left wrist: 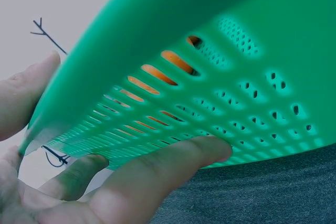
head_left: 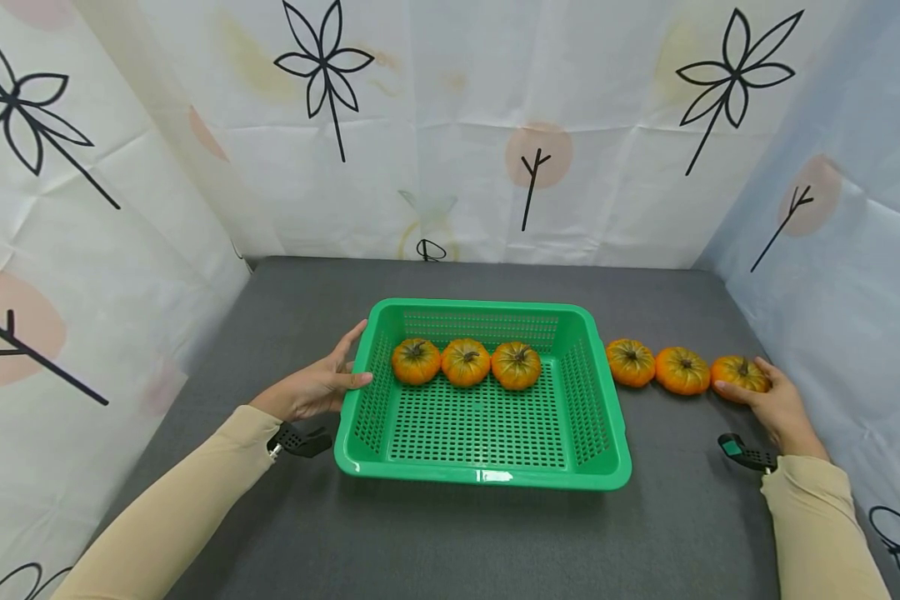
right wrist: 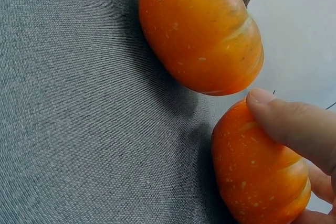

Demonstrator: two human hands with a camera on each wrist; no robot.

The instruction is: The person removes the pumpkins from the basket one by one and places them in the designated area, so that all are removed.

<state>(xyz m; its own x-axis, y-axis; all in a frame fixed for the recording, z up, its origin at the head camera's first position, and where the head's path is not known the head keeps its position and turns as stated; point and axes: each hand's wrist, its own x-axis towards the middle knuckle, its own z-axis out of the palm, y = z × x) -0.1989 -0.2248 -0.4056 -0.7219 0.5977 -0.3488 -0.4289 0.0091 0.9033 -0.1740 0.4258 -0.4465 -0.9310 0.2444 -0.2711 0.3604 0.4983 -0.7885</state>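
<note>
A green plastic basket (head_left: 480, 478) with slotted walls stands mid-table. Its back part holds a row of three small orange pumpkins (head_left: 466, 362). My left hand (head_left: 318, 385) grips the basket's left rim, thumb at the rim and fingers against the outer wall, as the left wrist view shows. To the right of the basket, three more pumpkins sit in a row on the cloth. My right hand (head_left: 778, 406) holds the outermost pumpkin (right wrist: 260, 166) between thumb and fingers; its fingers are partly hidden behind it. Beside that one, nearer the basket, is the middle pumpkin (head_left: 682, 371).
A dark grey cloth (head_left: 450, 542) covers the table. White curtains (head_left: 450, 100) printed with leaves and trees close off the back and both sides. The right-hand curtain comes close to my right hand.
</note>
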